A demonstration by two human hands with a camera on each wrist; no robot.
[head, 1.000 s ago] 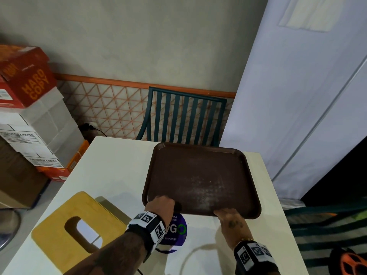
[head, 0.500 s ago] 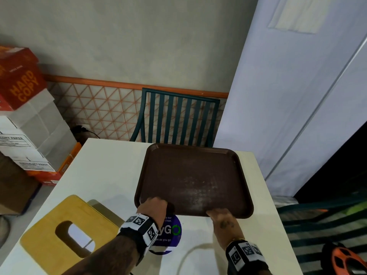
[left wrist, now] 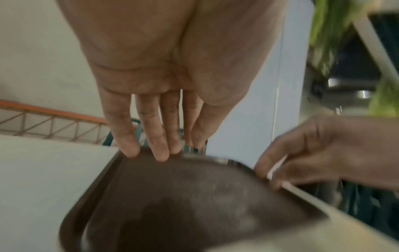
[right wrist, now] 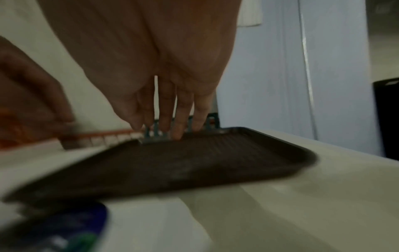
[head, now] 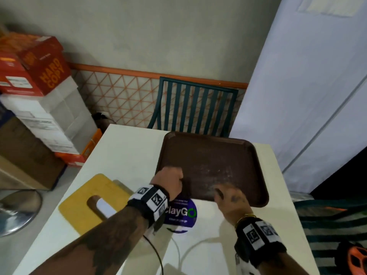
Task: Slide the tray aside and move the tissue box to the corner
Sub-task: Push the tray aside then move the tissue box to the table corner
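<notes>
Head view shows a dark brown rectangular plastic tray [head: 212,165], rounded at the corners with a raised rim and pale scuffs, lying on the white table [head: 127,151] toward its far right. Left hand [head: 168,180] and right hand [head: 231,201] hover at its near edge, fingers straight and relaxed, gripping nothing.

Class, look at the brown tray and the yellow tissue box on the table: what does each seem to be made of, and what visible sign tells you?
Brown tray: probably moulded plastic with a matt, worn finish; it has a one-piece raised rim, rounded corners and pale scuffs.
Yellow tissue box: possibly wood or bamboo, though plastic cannot be ruled out; its flat, smooth, matt top has an oval slot showing white tissue.
</notes>
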